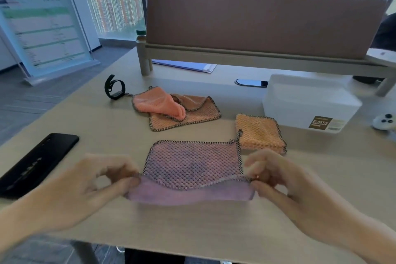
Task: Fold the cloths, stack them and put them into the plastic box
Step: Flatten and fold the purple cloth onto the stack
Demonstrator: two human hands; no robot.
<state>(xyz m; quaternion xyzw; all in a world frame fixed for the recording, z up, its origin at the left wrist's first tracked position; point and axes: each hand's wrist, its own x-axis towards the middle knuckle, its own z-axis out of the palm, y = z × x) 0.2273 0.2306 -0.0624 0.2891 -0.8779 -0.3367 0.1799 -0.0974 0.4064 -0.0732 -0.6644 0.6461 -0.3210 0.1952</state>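
A pink-purple waffle cloth lies in front of me, its near edge lifted off the table. My left hand pinches the near left corner and my right hand pinches the near right corner. A folded orange cloth lies just beyond, to the right. A crumpled salmon cloth lies unfolded farther back. The white plastic box stands at the right with its lid on, apart from both hands.
A black phone lies at the left near the table edge. A black wristband stands behind the salmon cloth. A brown desk divider closes the back. A white controller sits at the far right.
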